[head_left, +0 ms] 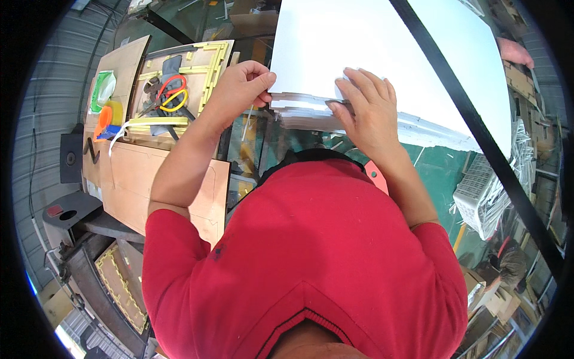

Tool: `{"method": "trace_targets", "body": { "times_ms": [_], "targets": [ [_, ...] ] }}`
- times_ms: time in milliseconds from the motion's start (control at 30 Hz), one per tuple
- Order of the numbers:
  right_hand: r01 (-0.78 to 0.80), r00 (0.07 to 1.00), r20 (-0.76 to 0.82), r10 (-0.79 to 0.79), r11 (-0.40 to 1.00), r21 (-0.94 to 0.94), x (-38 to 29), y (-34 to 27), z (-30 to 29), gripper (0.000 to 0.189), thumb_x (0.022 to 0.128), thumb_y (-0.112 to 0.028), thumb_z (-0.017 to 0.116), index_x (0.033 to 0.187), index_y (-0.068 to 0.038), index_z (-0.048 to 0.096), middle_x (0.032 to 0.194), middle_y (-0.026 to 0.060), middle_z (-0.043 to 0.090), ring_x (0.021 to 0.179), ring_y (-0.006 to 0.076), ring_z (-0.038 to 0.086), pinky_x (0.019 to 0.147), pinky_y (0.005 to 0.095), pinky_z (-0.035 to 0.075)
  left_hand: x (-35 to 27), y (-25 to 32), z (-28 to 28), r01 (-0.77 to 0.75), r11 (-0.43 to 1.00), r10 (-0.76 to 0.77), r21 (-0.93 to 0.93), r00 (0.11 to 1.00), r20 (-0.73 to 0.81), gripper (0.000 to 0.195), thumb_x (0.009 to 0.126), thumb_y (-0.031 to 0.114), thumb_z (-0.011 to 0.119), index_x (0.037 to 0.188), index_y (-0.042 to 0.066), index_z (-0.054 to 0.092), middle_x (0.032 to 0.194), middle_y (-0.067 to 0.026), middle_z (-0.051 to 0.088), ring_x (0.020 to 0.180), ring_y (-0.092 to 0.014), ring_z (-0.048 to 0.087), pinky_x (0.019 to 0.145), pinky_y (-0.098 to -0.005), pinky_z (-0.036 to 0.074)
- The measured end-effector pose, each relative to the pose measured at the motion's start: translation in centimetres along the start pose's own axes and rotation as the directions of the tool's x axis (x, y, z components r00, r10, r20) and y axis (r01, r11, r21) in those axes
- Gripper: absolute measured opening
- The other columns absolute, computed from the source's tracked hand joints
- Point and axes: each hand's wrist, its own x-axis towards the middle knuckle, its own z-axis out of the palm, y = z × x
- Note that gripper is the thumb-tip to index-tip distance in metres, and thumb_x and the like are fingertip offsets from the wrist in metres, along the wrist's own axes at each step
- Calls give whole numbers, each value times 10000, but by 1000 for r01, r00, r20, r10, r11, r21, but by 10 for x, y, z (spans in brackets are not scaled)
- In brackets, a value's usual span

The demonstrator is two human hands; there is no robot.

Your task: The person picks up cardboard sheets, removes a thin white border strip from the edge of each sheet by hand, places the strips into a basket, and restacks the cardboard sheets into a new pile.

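A stack of large white sheets lies before me, its near edges staggered in uneven layers. At the stack's near left corner, my left hand has thumb and curled fingers closed on the sheet edge. My right hand rests over the near edge, further right. Its fingers are spread on the top sheet, and its thumb touches the layered edges. Whether the right thumb is under a sheet is hard to see.
At left, wooden die boards carry scissors, dark gloves and orange tape. A black bar crosses the view at right. Beyond it stands a white plastic basket with thin white offcuts. A person is at lower right.
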Motion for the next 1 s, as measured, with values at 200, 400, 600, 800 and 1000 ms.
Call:
{"method": "trace_targets", "body": {
  "times_ms": [200,400,600,800,1000],
  "targets": [
    [123,992,31,-125,990,64,15,5,-2,301,745,-200,694,999,-64,606,1112,85,587,1069,270,526,890,403,410,-11,23,-9,121,991,-113,-60,986,119,277,866,195,588,1007,-44,572,856,-57,606,741,-107,621,621,-195,505],
    [235,968,86,-236,972,32,20,11,-3,263,714,-189,715,918,-75,593,1081,67,611,1031,246,576,842,345,487,-17,39,-3,207,976,-201,-71,976,79,288,866,187,577,1056,-30,568,870,-28,599,790,-91,601,628,-183,497],
    [221,975,-30,-220,973,71,17,14,3,249,685,-177,728,873,-101,585,1074,40,632,1019,231,606,815,322,516,-9,36,-7,300,941,-296,-158,954,52,150,850,165,577,885,19,580,795,-15,558,677,-77,535,564,-189,462],
    [197,979,-66,-190,974,109,14,16,1,240,671,-162,730,855,-109,585,1055,36,642,988,224,623,778,321,529,-14,36,-2,310,911,-312,-272,949,35,135,855,168,582,841,33,580,747,1,537,634,-71,508,508,-176,428],
    [270,953,-162,-256,960,70,11,16,0,220,689,-134,690,881,-95,590,1044,52,639,962,231,629,749,319,533,-15,38,1,303,881,-301,-362,951,65,125,854,156,582,772,66,555,697,22,507,607,-67,498,482,-168,410]
  ]
}}
